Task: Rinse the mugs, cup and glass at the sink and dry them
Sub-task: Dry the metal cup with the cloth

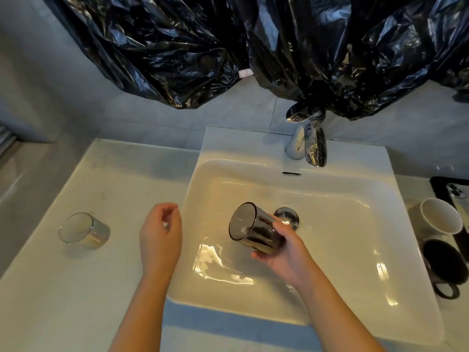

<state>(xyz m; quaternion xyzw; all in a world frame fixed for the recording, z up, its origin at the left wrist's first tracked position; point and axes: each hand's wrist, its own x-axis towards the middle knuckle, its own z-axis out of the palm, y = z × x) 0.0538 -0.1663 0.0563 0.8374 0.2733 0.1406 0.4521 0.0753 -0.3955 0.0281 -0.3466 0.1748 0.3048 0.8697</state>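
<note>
My right hand (286, 252) grips a dark smoky cup (251, 228) by its base and holds it tilted over the white sink basin (330, 224), mouth turned up and to the left. My left hand (161, 235) hovers empty at the basin's left rim, fingers loosely curled and apart. A clear glass (83, 231) stands on the counter at the left. At the right edge sit a white mug (440, 219) and, nearer me, a dark mug (444, 266) with its handle toward me.
The faucet (307, 143), partly wrapped in black plastic, rises behind the basin; no water runs from it. Black plastic sheeting (228, 47) hangs over the back wall. A metal drain (288, 217) sits mid-basin. A phone on a dark tray (456, 194) lies at the far right.
</note>
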